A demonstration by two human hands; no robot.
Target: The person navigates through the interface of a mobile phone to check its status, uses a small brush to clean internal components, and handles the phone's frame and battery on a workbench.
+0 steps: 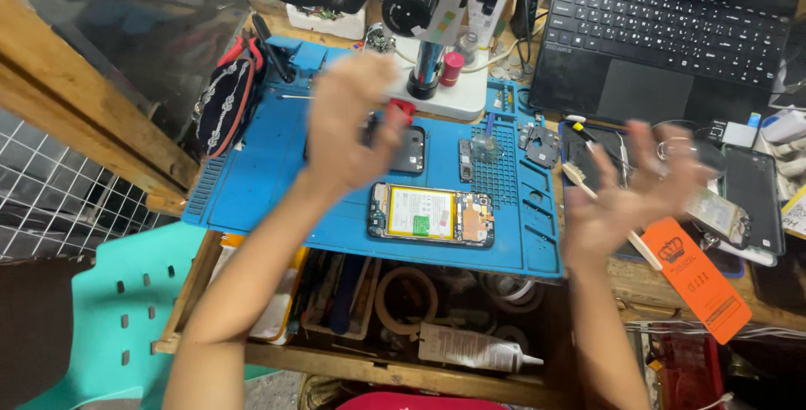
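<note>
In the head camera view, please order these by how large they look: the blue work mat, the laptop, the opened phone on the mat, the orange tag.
1. blue work mat
2. laptop, partly cut off by the frame
3. opened phone and orange tag: similar; the tag lies nearer, so unsure.

The work mat (277,200) looked like matt blue rubber. On it, the opened phone (431,215) showed a glossy battery. Beneath the mat, the desk (638,280) was rough, worn wood.

Both bare hands raised, empty and blurred

The left hand (348,116) is hovering with fingers curled loosely inward, forearm reaching up; the right hand (634,188) is spreading its fingers wide, palm open, well apart.
</note>
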